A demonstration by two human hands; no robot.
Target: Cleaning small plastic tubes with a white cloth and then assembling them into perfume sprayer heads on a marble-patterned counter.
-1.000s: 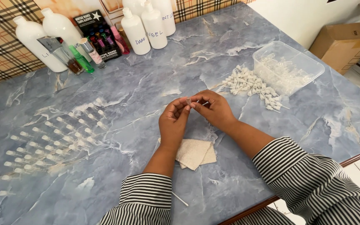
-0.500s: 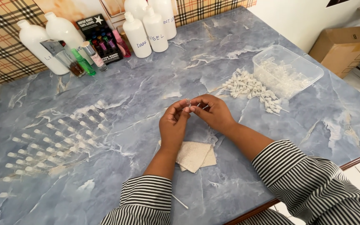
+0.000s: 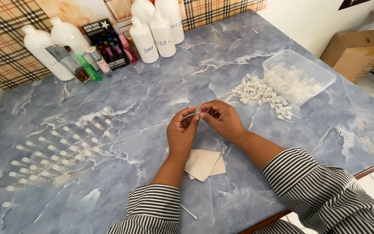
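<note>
Between both hands [image 3: 204, 123] — small clear vial [image 3: 194, 113].

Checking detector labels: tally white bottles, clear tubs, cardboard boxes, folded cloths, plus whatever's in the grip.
White bottles: 6
Clear tub: 1
Cardboard box: 1
Folded cloth: 1
Small clear vial, pinched between left hand and right hand: 1
Total: 10

Packages and labels at the far edge of the desk

A black display box [image 3: 104, 43] with white print stands behind small coloured bottles; white bottles [image 3: 152, 37] beside it carry handwritten marks; a brown cardboard box [image 3: 358, 52], probably on the floor, sits far right.
</note>
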